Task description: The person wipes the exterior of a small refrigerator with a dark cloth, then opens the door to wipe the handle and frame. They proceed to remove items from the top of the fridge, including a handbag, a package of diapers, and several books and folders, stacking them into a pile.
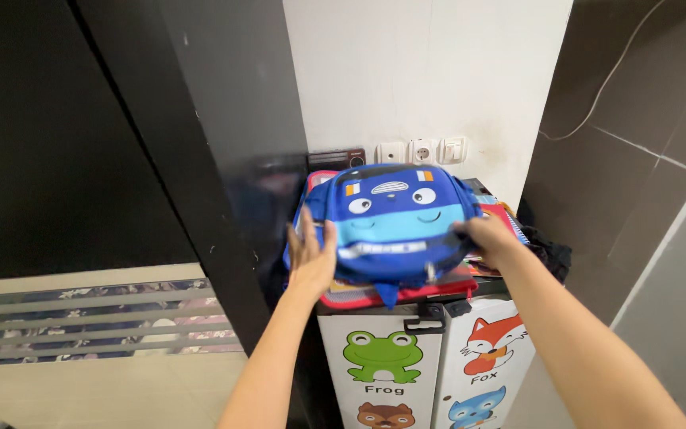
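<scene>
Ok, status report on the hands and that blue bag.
Left hand flat on blue bag, left side. Right hand at its right edge; grip unclear. Bag sits on cabinet top atop red case. Nothing blocking.

Even, soft indoor light is falling from above and in front, leaving the white wall (430,71) bright. The glossy black panel (224,143) is reflecting a faint blue sheen. Motion is blurring both hands' fingers (305,232), and straight lines are bowing near the edges.
</scene>
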